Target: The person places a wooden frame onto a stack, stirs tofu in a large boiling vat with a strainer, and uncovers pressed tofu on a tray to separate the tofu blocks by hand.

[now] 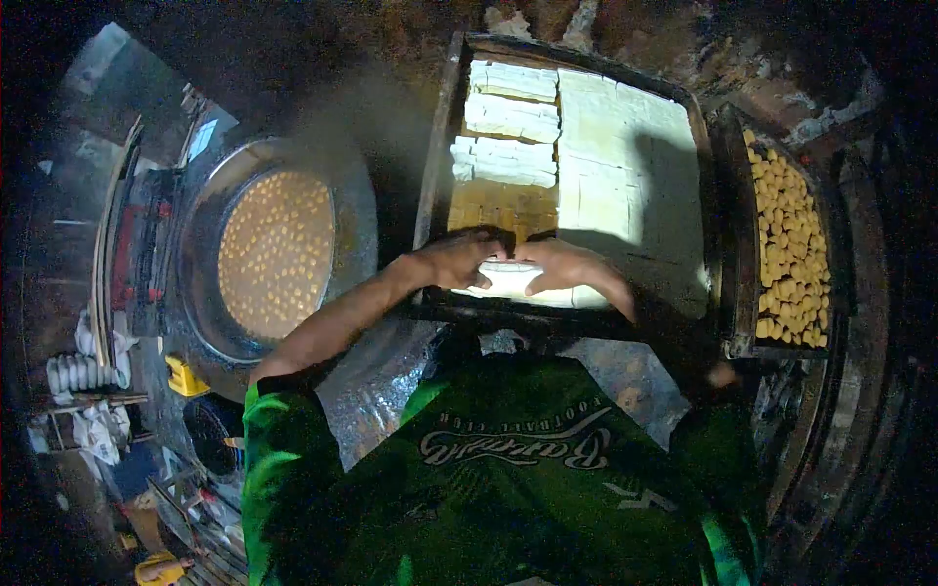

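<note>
My left hand [454,262] and my right hand [576,269] face each other at the near edge of a wooden tray [440,156]. Between them is a short row of white tofu [510,283], with the fingers of both hands closed around its ends. Whether it is lifted or still rests on the tray, I cannot tell. Cut tofu rows [513,117] lie farther up the tray's left side, and a bare brown patch [503,207] shows below them. A broad scored sheet of tofu [611,166] covers the right side, partly in shadow.
On the left, a large round pan [205,264] holds brownish liquid with many small pieces floating in it. A wooden crate [740,244] full of golden-yellow pieces [787,254] stands at the right. A yellow object [186,375] lies below the pan. Another person's arm [147,523] shows at lower left.
</note>
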### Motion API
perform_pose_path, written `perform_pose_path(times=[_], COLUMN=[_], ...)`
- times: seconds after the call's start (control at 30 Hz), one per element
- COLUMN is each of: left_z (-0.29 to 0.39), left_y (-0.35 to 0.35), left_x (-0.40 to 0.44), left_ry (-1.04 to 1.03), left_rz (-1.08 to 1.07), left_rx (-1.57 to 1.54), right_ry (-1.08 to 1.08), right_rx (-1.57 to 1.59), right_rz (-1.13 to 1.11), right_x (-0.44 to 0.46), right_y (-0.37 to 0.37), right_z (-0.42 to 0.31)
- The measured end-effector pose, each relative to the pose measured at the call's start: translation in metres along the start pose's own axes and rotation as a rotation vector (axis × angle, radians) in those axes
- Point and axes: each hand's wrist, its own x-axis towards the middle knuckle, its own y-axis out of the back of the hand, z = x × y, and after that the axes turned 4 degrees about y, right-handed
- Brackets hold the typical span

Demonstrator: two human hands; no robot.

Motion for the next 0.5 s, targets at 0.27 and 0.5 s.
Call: perform_pose_path(times=[0.27, 0.5], left_z=[0.035, 0.054], left_y=[0.009, 0.028], left_x=[-0.013, -0.004], left_ry=[0.095, 0.295], left_rz=[0.237, 0.147], left_rx=[0.250, 0.423], right_ry=[-0.030, 0.039], right_rx=[-0.023, -0.189], right_rz=[0.254, 0.438], right_x=[-0.016, 0.006], right_y=[-0.005, -0.023], right_z=[-0.025, 0.005])
